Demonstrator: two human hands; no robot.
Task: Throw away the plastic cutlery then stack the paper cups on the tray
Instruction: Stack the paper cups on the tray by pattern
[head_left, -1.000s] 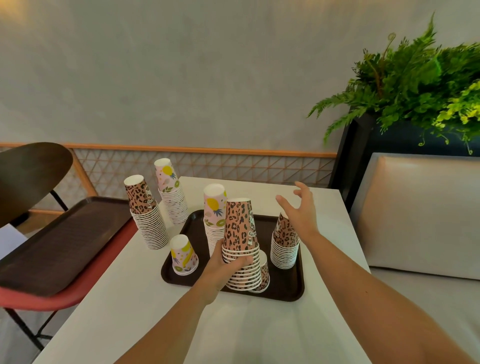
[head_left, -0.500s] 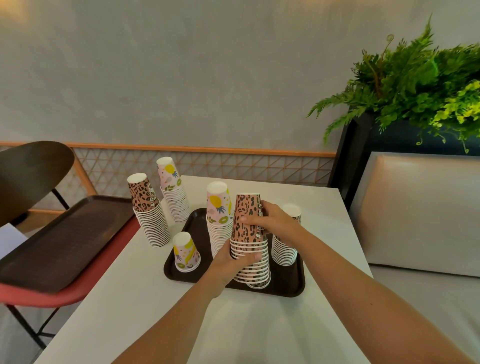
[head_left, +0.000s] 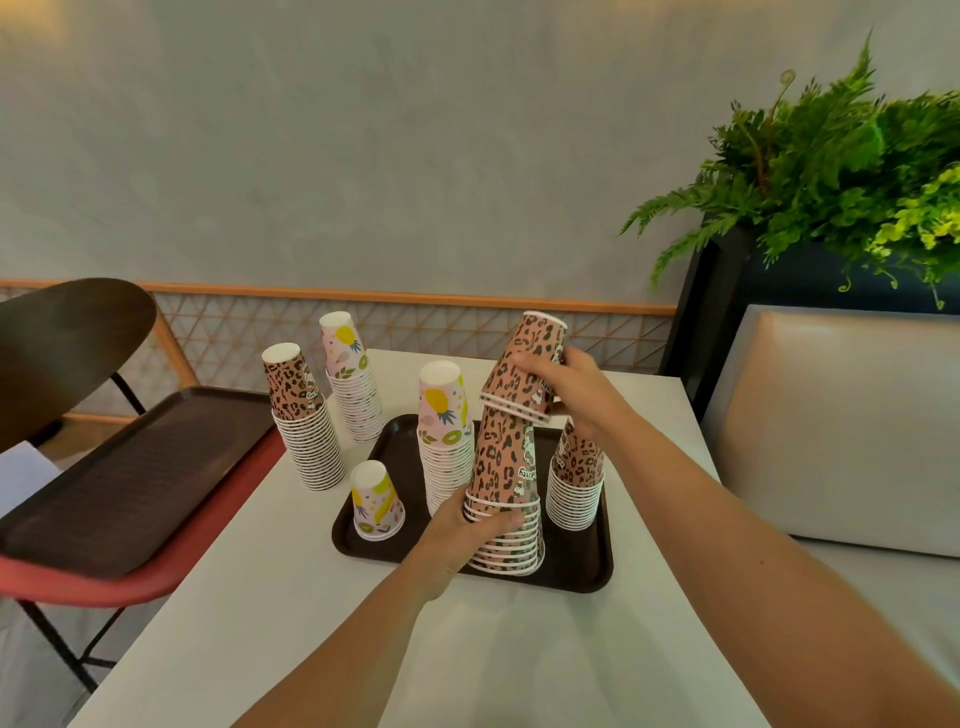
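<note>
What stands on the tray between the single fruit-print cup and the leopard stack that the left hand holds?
A tall stack of fruit-print cups, set a little further back; the head view shows it.

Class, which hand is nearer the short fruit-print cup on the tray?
Left. The left hand grips the leopard stack beside the short fruit-print cup; the right hand holds tilted cups higher and farther right.

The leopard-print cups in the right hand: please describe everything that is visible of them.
The leopard-print cups are a few nested paper cups, pinkish-brown with black spots and white rims. They are upside down and tilted. The right hand grips their side. Their rims sit over the top of the tall leopard stack, which the left hand holds on the dark tray.
</note>
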